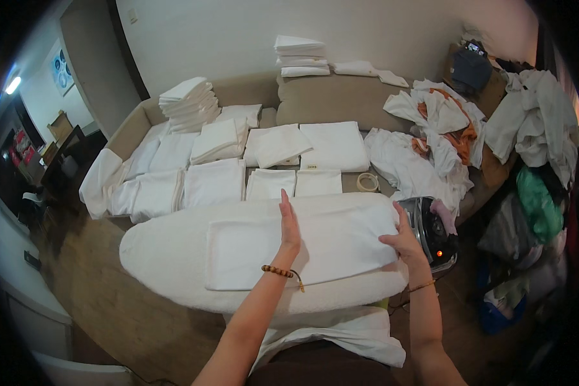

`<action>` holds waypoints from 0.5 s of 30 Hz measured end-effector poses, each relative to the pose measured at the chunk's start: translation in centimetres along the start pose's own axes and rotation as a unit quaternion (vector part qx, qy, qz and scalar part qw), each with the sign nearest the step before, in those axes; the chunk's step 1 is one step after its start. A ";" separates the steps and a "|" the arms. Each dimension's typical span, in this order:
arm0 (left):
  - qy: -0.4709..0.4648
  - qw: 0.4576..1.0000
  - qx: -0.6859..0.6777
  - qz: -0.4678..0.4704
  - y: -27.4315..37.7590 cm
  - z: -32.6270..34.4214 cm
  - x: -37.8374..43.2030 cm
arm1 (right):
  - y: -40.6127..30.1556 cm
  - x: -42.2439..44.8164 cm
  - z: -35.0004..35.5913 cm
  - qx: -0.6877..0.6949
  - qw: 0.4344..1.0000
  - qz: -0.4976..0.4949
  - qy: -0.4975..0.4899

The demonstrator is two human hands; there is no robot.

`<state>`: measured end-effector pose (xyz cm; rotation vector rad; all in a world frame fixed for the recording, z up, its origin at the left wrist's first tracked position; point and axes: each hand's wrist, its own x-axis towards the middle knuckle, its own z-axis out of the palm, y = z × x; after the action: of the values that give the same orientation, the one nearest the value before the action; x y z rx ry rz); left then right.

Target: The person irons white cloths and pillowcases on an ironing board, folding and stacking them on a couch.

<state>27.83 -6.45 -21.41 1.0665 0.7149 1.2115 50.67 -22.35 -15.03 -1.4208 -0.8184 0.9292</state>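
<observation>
A folded white cloth (251, 253) lies lengthwise on the padded, white-covered ironing board (164, 251) in front of me. My left hand (289, 224) stands on edge across the middle of the cloth, palm flat and fingers stretched, holding nothing. At the board's right end, my right hand (405, 236) has the cloth's end between its thumb and fingers; part of that grip is hidden. Just beyond the right hand rests a dark iron or its base (429, 231), showing a lit orange light.
Folded white cloths (214, 183) and a tall stack (188, 103) cover the beige sofa (337, 99). A roll of tape (367, 182) lies near the board's far edge. Crumpled white laundry (410, 159) is heaped right, above bags (538, 207). White fabric (337, 333) hangs below the board.
</observation>
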 end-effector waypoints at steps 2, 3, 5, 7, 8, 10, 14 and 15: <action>0.006 1.000 0.017 -0.007 -0.3 -0.1 0.1 | -2.0 0.2 -0.2 0.068 0.995 0.007 -0.073; 0.010 1.000 0.014 -0.017 -0.4 -0.4 0.1 | -3.1 0.2 0.1 0.104 0.988 0.014 -0.112; 0.016 0.998 0.000 -0.054 0.1 0.3 -0.3 | -6.1 -0.6 1.7 0.154 0.972 0.009 -0.175; 0.020 0.993 -0.020 -0.111 2.5 2.4 -1.5 | -8.6 -1.1 3.7 0.149 0.964 -0.019 -0.220; 0.027 0.995 -0.028 -0.095 2.6 2.0 -1.5 | -9.6 -1.3 5.4 0.123 0.961 -0.045 -0.245; 0.038 0.996 -0.048 -0.064 1.9 0.9 -1.1 | -11.4 -1.7 8.7 0.094 0.953 -0.066 -0.281; 0.018 0.994 -0.107 -0.008 1.8 1.0 -1.4 | -13.3 -1.7 14.1 0.103 0.947 -0.042 -0.303; 0.016 0.992 -0.125 -0.015 1.9 0.7 -1.9 | -13.4 -1.6 15.1 0.104 0.946 -0.038 -0.305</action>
<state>27.33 -8.50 -19.61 0.8278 0.5848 1.2573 36.91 -16.34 -1.38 -0.9097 -1.1797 1.3791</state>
